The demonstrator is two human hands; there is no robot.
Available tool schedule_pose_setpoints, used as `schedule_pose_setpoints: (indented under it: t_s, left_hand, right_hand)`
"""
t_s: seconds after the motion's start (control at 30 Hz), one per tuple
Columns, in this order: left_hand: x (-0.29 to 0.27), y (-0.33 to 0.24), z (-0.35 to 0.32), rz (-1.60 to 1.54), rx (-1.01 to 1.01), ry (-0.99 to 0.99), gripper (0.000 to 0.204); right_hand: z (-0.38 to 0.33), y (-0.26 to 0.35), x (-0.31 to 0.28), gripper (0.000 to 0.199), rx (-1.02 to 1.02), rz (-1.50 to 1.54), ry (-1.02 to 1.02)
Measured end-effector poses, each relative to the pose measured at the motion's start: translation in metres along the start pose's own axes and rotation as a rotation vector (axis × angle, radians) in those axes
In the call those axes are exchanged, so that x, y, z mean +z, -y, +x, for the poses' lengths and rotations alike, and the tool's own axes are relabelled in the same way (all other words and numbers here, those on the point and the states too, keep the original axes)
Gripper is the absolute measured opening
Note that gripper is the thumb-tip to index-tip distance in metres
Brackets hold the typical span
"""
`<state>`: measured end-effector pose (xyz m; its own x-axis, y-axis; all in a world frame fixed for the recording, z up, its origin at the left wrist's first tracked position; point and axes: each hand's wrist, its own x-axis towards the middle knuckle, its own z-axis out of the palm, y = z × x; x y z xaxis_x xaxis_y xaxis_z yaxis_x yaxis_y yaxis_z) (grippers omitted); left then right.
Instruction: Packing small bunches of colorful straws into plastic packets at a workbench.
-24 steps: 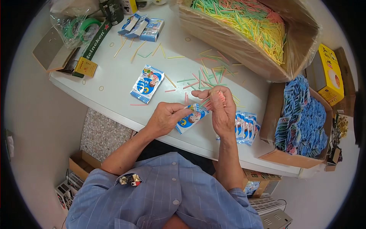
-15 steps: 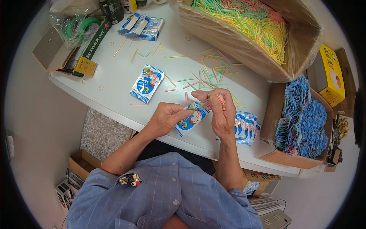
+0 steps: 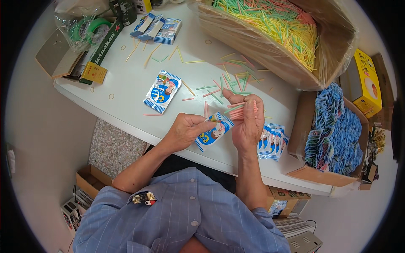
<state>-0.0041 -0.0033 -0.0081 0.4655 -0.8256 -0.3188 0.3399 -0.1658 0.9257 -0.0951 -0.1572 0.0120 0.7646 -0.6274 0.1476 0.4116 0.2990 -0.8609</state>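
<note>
Over the tabletop [image 3: 130, 90], right hand [image 3: 247, 130] and sticks [image 3: 238, 112] shifted rightward.

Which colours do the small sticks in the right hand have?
The small sticks in the right hand are mostly pink, some green; best seen in head view.

the packet [image 3: 217, 131] at the centre is thin plastic film, glossy and creased; the pack [image 3: 162, 92] left of it shines the same way. the sticks [image 3: 238, 113] look smooth and nearly matt — their material i cannot tell. the table [image 3: 130, 92] is smooth with a soft sheen. upper right, the carton [image 3: 335, 38] is matt cardboard, its liner [image 3: 253, 48] clear, wrinkled plastic. at the bottom, the shirt [image 3: 168, 219] is matt woven cloth — the floor [image 3: 116, 147], lower left, looks like speckled stone.
</note>
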Motion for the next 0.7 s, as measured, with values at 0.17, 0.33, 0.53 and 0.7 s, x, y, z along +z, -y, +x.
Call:
schedule_pose_setpoints:
  t_s: [0.17, 0.33, 0.53, 0.7]
  left_hand:
    - [0.001, 0.003, 0.001, -0.013, 0.007, 0.016, 0.024]
    - [0.002, 0.001, 0.000, -0.044, 0.006, 0.011, 0.024]
    - [0.002, 0.005, -0.001, -0.044, 0.001, -0.015, 0.024]
    - [0.004, 0.005, -0.001, -0.050, -0.013, -0.027, 0.024]
  right_hand:
    - [-0.002, -0.003, 0.004, 0.020, 0.026, 0.084, -0.116]
    - [-0.007, -0.009, 0.001, 0.021, 0.027, 0.090, -0.070]
    - [-0.015, -0.010, 0.000, 0.019, 0.061, 0.133, -0.097]
    - [-0.020, -0.010, -0.004, 0.018, 0.013, 0.079, -0.081]
